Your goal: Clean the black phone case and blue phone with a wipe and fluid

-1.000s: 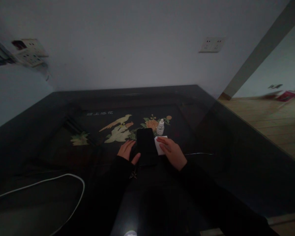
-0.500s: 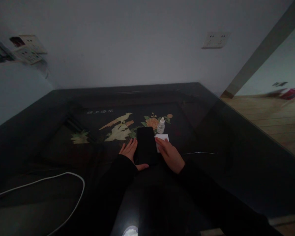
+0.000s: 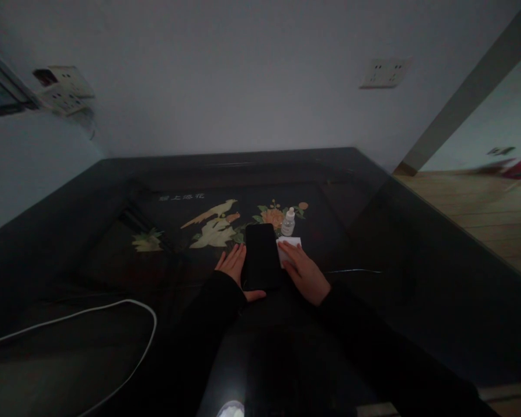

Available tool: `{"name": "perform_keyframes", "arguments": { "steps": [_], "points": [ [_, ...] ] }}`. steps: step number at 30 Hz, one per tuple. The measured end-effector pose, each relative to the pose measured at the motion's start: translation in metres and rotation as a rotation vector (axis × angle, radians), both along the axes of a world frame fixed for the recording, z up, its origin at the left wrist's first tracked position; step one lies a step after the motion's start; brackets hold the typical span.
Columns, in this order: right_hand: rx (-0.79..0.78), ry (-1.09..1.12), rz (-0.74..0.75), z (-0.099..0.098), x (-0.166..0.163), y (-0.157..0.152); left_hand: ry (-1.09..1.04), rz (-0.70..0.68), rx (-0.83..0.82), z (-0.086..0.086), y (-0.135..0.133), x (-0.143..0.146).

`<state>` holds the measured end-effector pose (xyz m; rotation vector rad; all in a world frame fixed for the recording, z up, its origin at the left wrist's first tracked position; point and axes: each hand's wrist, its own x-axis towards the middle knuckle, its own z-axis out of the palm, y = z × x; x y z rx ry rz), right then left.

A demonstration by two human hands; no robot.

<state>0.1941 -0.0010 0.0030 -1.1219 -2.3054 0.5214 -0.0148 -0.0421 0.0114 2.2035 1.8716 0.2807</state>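
A black smartphone [image 3: 261, 258] lies flat on the dark table, its screen dark. My left hand [image 3: 235, 266] rests against its left side, fingers spread, with the thumb along the bottom edge. Just right of the phone, my right hand [image 3: 304, 273] lies with outstretched fingers over a white folded piece, cloth or paper [image 3: 294, 241], partly hidden beneath them. Behind that white piece a small clear dropper bottle [image 3: 288, 223] with a white cap stands upright.
The glossy table [image 3: 125, 174] has a bird-and-flower picture on its top. A white cable [image 3: 150, 336] curves across the left side. At the front edge sits a round whitish object [image 3: 231, 409], partly cut off. Wall sockets [image 3: 384, 73] are at the back.
The camera view has shifted slightly, so everything sits a little further right. My right fingers now lie more over the white piece; my left hand stays at the phone.
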Motion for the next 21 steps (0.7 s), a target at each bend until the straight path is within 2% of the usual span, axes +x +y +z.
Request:
{"name": "perform_keyframes", "arguments": {
  "steps": [7,12,21],
  "points": [
    [0.053,-0.1,-0.043,0.0005,-0.0001,-0.0002,0.007,0.01,0.034,-0.0052,-0.0001,0.0012],
    [0.118,-0.256,-0.035,0.0014,-0.0001,-0.0012,0.023,0.001,0.02,-0.0048,0.0003,0.0025],
    [0.129,-0.296,-0.048,0.0001,0.0005,-0.0019,0.051,0.007,0.011,-0.0024,0.0001,0.0049]
  ]
}}
